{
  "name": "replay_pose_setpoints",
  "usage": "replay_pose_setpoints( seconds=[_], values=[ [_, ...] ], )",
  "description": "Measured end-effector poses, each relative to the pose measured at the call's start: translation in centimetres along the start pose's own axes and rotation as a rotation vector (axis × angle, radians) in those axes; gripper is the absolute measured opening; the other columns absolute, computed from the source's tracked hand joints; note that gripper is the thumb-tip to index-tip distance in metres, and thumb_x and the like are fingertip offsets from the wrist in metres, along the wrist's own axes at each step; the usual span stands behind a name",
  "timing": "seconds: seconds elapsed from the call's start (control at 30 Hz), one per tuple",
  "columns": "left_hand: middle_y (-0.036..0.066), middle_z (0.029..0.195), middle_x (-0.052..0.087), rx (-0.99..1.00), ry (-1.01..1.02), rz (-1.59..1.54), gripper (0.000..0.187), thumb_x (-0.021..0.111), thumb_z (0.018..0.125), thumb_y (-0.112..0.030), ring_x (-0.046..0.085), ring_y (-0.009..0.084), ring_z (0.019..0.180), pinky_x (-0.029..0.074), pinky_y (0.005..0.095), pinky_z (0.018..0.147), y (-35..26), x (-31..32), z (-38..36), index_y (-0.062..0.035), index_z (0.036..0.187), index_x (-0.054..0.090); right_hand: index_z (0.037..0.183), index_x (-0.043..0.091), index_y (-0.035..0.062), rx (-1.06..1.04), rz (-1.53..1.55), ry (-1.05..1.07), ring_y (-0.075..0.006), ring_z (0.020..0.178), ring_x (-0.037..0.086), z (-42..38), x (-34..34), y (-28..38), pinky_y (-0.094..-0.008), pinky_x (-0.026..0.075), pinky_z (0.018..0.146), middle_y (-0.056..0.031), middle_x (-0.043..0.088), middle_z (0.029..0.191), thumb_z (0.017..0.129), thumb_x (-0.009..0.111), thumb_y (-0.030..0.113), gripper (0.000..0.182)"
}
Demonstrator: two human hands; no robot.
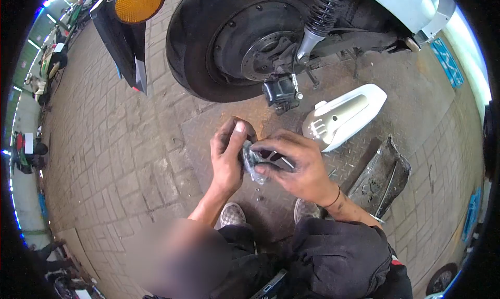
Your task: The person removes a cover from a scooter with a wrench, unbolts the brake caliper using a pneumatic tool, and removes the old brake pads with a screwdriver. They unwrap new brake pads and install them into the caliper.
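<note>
Plastic packet, one: probably light, soft, slippery; best held by edges. Left hand, curled, grips nine o'clock; right hand, half-curled, pinches three o'clock.

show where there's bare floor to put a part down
The widest bare patch is the brick floor left of the wheel and the left hand. A smaller one lies between the white cover and the blue frame. It's crowded right of the right hand, where the white cover and dark cover lie close together, and near the shoes, where small bits lie.
</note>
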State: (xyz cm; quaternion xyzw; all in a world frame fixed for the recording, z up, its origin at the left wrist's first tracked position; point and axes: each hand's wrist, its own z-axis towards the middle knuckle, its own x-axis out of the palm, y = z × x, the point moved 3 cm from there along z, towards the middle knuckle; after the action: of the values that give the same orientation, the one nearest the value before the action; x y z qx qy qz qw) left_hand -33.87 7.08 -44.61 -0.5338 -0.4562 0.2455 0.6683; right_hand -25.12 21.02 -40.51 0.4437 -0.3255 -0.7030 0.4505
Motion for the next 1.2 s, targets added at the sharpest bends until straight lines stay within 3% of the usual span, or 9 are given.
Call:
replay_pose_setpoints(
  seconds=[0.1,0.33,0.6,0.7,0.8,0.9,1.0,1.07,1.2],
  values=[
    [0.0,0.076,0.055,-0.055,-0.163,0.141,0.044,0.055,0.107,-0.036,0.047,0.0075,0.072,0.038,0.0261,0.065,0.8,-0.2,0.0,-0.0032,0.079,0.06,0.114,0.073,0.0055,-0.075,-0.145,-0.019,-0.0249,0.087,0.072,0.1,0.5,1.0,-0.0348,0.058,0.074,-0.011,0.067,0.104,0.078,0.084,0.008,0.038],
    [-0.001,0.077,0.056,-0.184,-0.213,0.137,0.042,0.059,0.106,-0.034,0.048,0.0067,0.073,0.039,0.0268,0.064,1.9,-0.3,0.1,-0.0008,0.08,0.061,0.097,0.074,0.0045,-0.101,-0.263,0.019,-0.0271,0.085,0.071,-0.1,-0.2,-0.3,-0.038,0.057,0.07,-0.0104,0.065,0.108,0.073,0.084,0.004,0.025],
    [0.005,0.093,0.065,-0.308,-0.04,0.15,0.033,0.064,0.101,-0.03,0.056,0.0132,0.085,0.046,0.0296,0.078,2.9,0.1,0.0,0.0024,0.105,0.068,0.103,0.06,0.0032,0.006,-0.368,-0.062,-0.0382,0.102,0.062,-0.5,0.3,-2.8,-0.0478,0.051,0.082,-0.0129,0.058,0.115,0.081,0.069,0.002,0.024],
    [0.019,0.111,0.063,0.306,0.193,0.671,0.051,0.075,0.09,-0.031,0.063,0.0309,0.095,0.05,0.039,0.087,1.7,1.1,-0.3,0.0042,0.124,0.06,0.107,0.06,0.0015,0.17,-0.311,-0.107,-0.0416,0.106,0.06,-0.6,0.3,-3.2,-0.0495,0.05,0.085,-0.0172,0.058,0.115,0.085,0.067,0.005,0.023],
    [0.021,0.112,0.063,0.147,0.24,0.623,0.056,0.077,0.09,-0.028,0.064,0.0346,0.099,0.05,0.0419,0.088,1.8,2.0,-0.5,0.0033,0.131,0.055,0.113,0.058,0.0,0.045,-0.262,-0.324,-0.0433,0.102,0.059,-0.9,-0.3,-3.4,-0.0472,0.049,0.087,-0.0195,0.058,0.115,0.093,0.063,0.011,0.023],
    [0.021,0.114,0.063,0.242,0.319,0.701,0.055,0.069,0.096,-0.03,0.064,0.0334,0.102,0.051,0.0425,0.09,1.8,1.6,-0.5,0.0045,0.134,0.051,0.12,0.056,-0.0023,0.197,-0.021,-0.239,-0.041,0.099,0.058,-1.5,-0.7,-3.8,-0.0438,0.047,0.09,-0.0206,0.057,0.111,0.101,0.058,0.016,0.027],
    [0.022,0.112,0.065,0.267,0.342,0.659,0.048,0.061,0.1,-0.028,0.065,0.0344,0.102,0.051,0.0435,0.091,2.7,1.1,-0.7,0.0048,0.133,0.051,0.121,0.057,-0.0025,0.308,0.163,-0.169,-0.0285,0.094,0.058,-1.8,-0.4,-3.6,-0.0366,0.047,0.086,-0.014,0.059,0.105,0.105,0.056,0.02,0.028],
    [0.025,0.111,0.066,0.257,0.339,0.603,0.042,0.061,0.099,-0.022,0.066,0.0398,0.103,0.051,0.046,0.09,2.9,0.8,-0.8,0.004,0.131,0.052,0.122,0.06,-0.002,0.788,0.649,-0.371,-0.0164,0.093,0.057,-2.4,0.2,-3.6,-0.0309,0.046,0.083,-0.006,0.06,0.102,0.107,0.056,0.022,0.028],
    [0.023,0.102,0.067,0.178,0.289,0.62,0.038,0.053,0.1,-0.021,0.066,0.0311,0.095,0.051,0.0434,0.087,2.8,0.9,-0.9,0.0033,0.129,0.053,0.122,0.062,-0.0003,0.769,0.745,-0.257,-0.0093,0.092,0.053,-3.0,0.4,-5.3,-0.0271,0.045,0.082,-0.0013,0.06,0.101,0.108,0.055,0.024,0.029]
  ],
)
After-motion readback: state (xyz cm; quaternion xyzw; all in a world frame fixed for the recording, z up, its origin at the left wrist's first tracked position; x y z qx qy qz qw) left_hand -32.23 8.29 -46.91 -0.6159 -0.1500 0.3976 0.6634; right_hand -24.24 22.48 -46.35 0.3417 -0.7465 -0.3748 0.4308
